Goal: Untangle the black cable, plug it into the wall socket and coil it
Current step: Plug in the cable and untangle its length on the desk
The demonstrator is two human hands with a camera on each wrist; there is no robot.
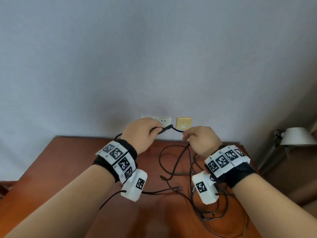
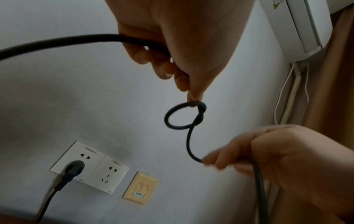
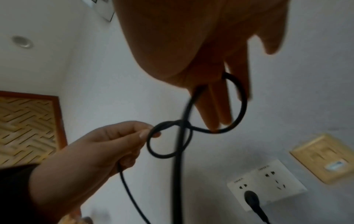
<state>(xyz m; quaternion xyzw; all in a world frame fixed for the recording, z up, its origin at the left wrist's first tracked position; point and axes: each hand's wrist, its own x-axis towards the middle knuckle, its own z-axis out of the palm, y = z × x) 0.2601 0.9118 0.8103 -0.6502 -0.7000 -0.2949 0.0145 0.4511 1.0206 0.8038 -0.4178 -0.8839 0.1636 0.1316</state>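
Note:
The black cable (image 1: 171, 128) spans between my two raised hands in front of the wall sockets (image 1: 163, 121). It forms a loose knot with a small loop (image 2: 177, 117). My left hand (image 1: 154, 129) pinches the cable at that knot (image 3: 162, 125), and a thicker run passes through its palm. A short way along, my right hand (image 1: 187, 136) grips the cable (image 2: 191, 150), with a loop round its fingers (image 3: 240, 106). The rest lies tangled on the wooden table (image 1: 180, 169). A black plug (image 2: 74, 168) sits in the left socket.
A second white socket (image 2: 109, 172) is free, with a yellow data plate (image 2: 140, 188) to its right. The red-brown table (image 1: 72, 160) stands against the wall. A lamp (image 1: 296, 136) stands at the right. An air conditioner (image 2: 298, 27) hangs high on the wall.

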